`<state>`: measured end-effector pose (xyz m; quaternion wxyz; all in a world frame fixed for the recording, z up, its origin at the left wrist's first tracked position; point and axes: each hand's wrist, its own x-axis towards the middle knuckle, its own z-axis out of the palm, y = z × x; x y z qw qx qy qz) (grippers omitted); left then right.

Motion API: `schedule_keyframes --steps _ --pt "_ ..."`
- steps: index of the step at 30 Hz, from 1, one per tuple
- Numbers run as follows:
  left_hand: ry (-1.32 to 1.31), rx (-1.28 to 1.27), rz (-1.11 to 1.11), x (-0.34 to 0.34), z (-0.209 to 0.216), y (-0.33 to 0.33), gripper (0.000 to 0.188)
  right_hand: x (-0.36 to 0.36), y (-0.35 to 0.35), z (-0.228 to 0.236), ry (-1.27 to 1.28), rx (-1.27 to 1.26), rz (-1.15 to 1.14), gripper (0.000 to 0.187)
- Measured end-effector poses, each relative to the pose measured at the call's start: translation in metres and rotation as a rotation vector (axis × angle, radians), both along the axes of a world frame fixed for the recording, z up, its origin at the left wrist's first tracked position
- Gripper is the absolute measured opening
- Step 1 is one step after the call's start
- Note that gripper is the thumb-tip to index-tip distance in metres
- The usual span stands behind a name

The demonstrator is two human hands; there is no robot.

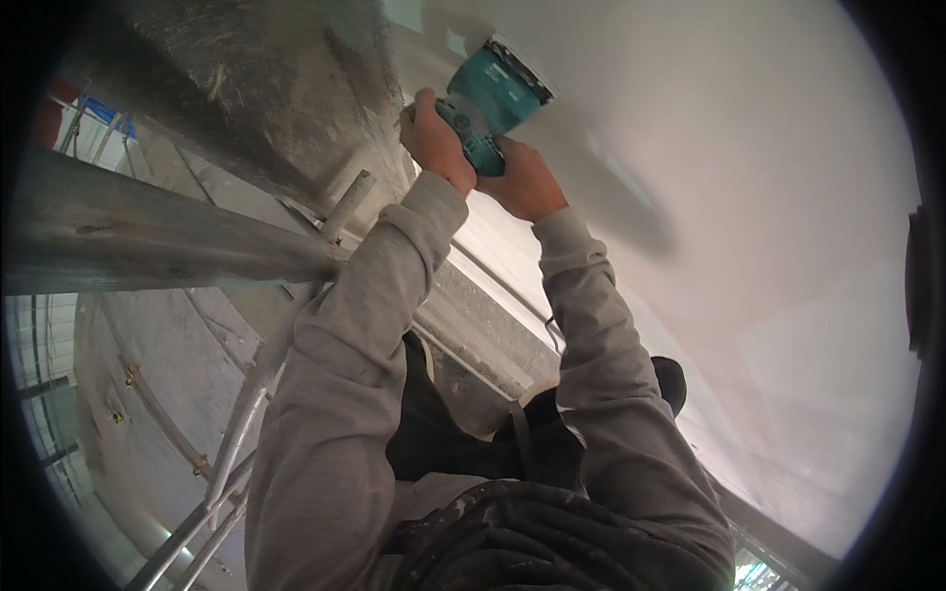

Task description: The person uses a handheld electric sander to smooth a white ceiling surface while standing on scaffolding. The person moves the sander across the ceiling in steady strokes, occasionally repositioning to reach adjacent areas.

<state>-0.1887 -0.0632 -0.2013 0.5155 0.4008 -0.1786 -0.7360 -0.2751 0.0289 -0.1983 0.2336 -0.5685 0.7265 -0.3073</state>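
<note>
Left hand (439,148), right hand (527,184) grasping teal power tool (498,91), 12 o'clock; thick pole (168,231) crowding left sleeve (345,364), 9 o'clock; scuffed panel (296,79), 11; white wall (788,286), 3

plastic power tool (501,87), smooth wall (759,227), matt cloth sleeves (340,374)
</note>
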Motion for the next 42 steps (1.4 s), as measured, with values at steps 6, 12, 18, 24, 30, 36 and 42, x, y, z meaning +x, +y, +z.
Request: schedule_keyframes --steps 6,12,18,24,30,36,42 --pt "-0.158 0.042 -0.167 -0.022 -0.018 0.091 0.036 -0.03 0.095 -0.024 0.026 0.096 -0.115 0.053" --pt "-0.069 0.144 -0.204 -0.041 -0.033 0.169 0.025 -0.048 0.163 -0.026 0.024 0.312 -0.212 0.056" --pt "-0.172 0.229 -0.35 -0.049 -0.046 0.206 0.028 -0.054 0.193 -0.049 -0.066 0.386 -0.321 0.061" --pt "-0.332 0.127 -0.318 -0.051 -0.076 0.203 0.026 -0.052 0.188 -0.094 -0.049 0.377 -0.328 0.062" --pt "-0.323 0.124 -0.201 -0.05 -0.085 0.166 0.028 -0.034 0.151 -0.096 -0.055 0.291 -0.39 0.056" --pt "-0.39 0.195 -0.143 -0.063 -0.094 0.175 0.031 -0.034 0.158 -0.099 0.026 0.401 -0.46 0.05" --pt "-0.294 0.411 -0.136 -0.081 -0.146 0.203 0.038 -0.042 0.188 -0.134 0.134 0.539 -0.503 0.044"
